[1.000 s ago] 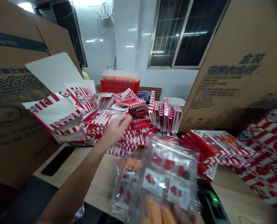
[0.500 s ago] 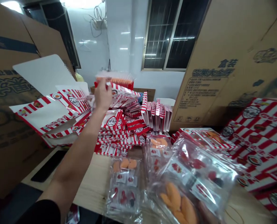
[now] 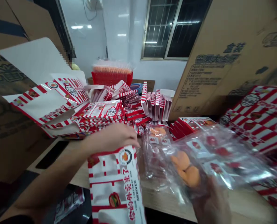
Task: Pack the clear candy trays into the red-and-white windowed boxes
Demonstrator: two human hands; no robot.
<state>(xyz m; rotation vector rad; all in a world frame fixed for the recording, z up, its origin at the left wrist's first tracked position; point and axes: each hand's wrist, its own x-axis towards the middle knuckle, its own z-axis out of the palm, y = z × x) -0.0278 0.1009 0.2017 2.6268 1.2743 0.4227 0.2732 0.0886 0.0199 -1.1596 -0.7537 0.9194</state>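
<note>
My left hand (image 3: 112, 138) grips the top of a flat red-and-white striped carton (image 3: 115, 186), which hangs down over the table's front edge. My right hand (image 3: 210, 202), blurred at the lower right, holds up a clear plastic bag (image 3: 213, 158) of orange and red-printed packets. Another clear bag (image 3: 156, 152) lies on the table between my hands, close to my left hand. Just beyond my left hand rises a heap of striped cartons (image 3: 105, 112).
A row of upright striped cartons (image 3: 156, 105) stands behind the heap. Flat striped sheets (image 3: 257, 118) are stacked at the right. A red basket (image 3: 111, 77) sits at the back. Large cardboard boxes (image 3: 213, 74) flank the wooden table (image 3: 243, 202), and a black slab (image 3: 52, 154) lies near its left edge.
My left hand has come down and toward me from the heap, now bringing a striped carton. My right hand has lifted its bag, shifting it up and right.
</note>
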